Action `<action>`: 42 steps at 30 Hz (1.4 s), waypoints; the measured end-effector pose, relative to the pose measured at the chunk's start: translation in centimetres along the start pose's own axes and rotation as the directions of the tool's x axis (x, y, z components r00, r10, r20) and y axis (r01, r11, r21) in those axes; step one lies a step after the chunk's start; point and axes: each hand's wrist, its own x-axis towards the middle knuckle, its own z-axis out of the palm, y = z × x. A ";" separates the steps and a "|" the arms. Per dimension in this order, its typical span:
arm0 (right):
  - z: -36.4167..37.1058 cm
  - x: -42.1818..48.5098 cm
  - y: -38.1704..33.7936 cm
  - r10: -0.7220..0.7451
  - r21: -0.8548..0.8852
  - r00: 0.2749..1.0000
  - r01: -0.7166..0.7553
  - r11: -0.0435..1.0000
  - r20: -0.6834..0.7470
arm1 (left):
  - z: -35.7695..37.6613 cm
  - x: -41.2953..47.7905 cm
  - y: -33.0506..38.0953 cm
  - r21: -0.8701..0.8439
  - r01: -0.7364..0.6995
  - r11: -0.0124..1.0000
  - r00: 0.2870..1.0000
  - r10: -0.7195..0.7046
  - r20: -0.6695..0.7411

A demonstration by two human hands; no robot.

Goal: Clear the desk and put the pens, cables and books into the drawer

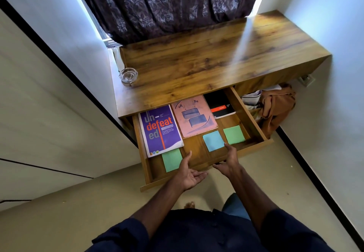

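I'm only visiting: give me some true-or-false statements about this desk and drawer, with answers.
1. The drawer is shut. False: it is pulled out.
2. A purple book lies in the drawer. True.
3. The right hand holds a pen. False: it is empty, and so is the left hand.
4. A glass dish stands on the desk. True.

Single view: head-worn wide-angle camera, close above the table (197, 64), looked forward and steeply down onto its open drawer (195, 145) and the floor (78, 212).
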 end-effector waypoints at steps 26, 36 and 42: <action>21.5 13.9 -17.4 0.311 -0.121 0.950 -0.308 0.944 0.004 | 8.8 6.7 24.0 -0.359 -0.301 0.883 0.947 0.233 -0.222; 23.7 16.2 -19.2 0.358 -0.123 0.931 -0.348 0.929 0.073 | 11.3 8.7 27.3 -0.268 -0.427 0.864 0.887 0.342 -0.309; 23.5 14.7 -20.2 0.250 -0.416 0.968 -0.216 0.883 0.029 | 14.3 8.1 27.0 0.502 -0.225 0.835 0.867 0.407 -0.289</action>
